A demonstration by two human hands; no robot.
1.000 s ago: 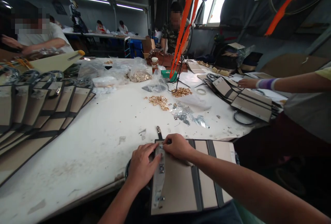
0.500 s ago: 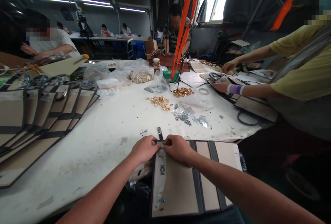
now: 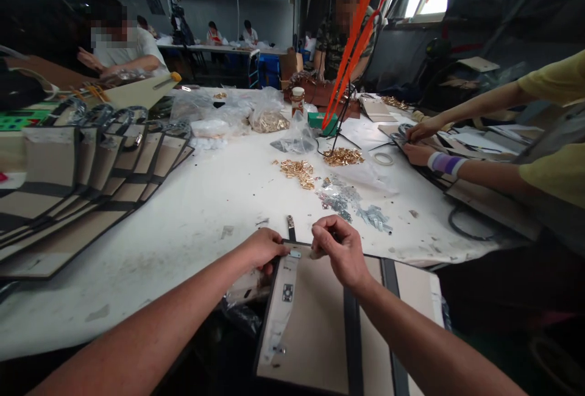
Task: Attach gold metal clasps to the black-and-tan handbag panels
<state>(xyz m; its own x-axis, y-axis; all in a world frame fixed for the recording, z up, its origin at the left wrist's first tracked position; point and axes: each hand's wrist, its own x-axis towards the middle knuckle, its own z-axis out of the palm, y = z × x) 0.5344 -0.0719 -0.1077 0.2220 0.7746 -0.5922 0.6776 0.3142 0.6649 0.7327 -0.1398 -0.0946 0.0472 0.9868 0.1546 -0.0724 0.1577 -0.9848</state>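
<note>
A flat beige bag panel (image 3: 315, 323) with dark edging and stripes lies at the near edge of the white table (image 3: 192, 219), partly over my lap. My left hand (image 3: 262, 248) is closed on the panel's top left corner, next to a small metal fitting (image 3: 295, 254). My right hand (image 3: 340, 251) pinches the top edge just right of that fitting, fingers curled. A clear plastic strip (image 3: 283, 304) with a square metal piece runs down the panel's left side. A short dark strap end (image 3: 290, 225) lies on the table just beyond my hands.
Overlapping beige panels (image 3: 82, 183) are stacked on the left. Gold fittings (image 3: 297, 170), silver fittings (image 3: 347, 204), plastic bags (image 3: 265, 119) and a tape roll (image 3: 384, 158) lie mid-table. A person's hands (image 3: 418, 143) work on panels at the right; other people sit at the far side.
My left hand slid from flat on the panel up to its top left corner. My right hand lifted slightly at the top edge. The person on the right leaned in with both hands.
</note>
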